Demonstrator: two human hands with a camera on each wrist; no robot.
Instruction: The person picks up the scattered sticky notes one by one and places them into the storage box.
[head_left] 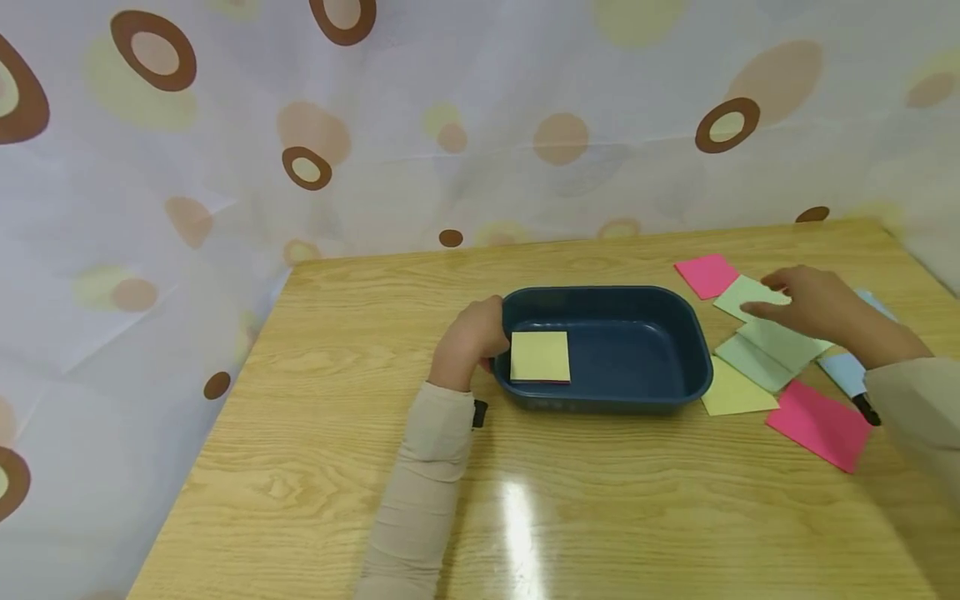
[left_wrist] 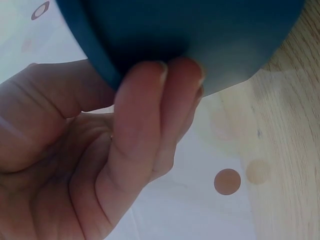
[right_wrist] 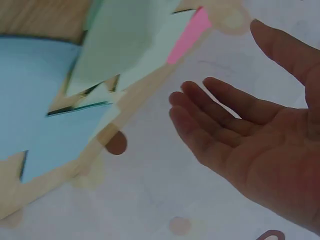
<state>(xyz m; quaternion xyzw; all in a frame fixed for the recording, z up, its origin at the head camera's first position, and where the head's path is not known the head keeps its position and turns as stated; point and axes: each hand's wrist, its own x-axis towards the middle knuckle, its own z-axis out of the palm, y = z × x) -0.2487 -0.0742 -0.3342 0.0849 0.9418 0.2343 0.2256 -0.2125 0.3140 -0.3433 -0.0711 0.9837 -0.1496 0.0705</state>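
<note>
A dark blue rectangular tray (head_left: pixel 630 408) sits on the wooden table. My left hand (head_left: pixel 468 340) grips its left end, thumb at the rim and fingers against the outer wall, as the left wrist view shows. Inside the tray, at the left, lies a yellow sticky-note pad (head_left: pixel 540 357) with a thin pink edge beneath it. My right hand (head_left: pixel 813 307) hovers over the pale green sticky notes (head_left: pixel 757 360) on the right. Its fingers are spread and loosely bent, with nothing between them in the right wrist view.
Around the green notes lie a small pink pad (head_left: pixel 707 276), a larger pink pad (head_left: pixel 821 425), a yellow note (head_left: pixel 738 390) beside the tray, and blue notes (head_left: pixel 843 372) partly under the right arm. A patterned curtain (head_left: pixel 495 125) hangs behind the table (head_left: pixel 337 333).
</note>
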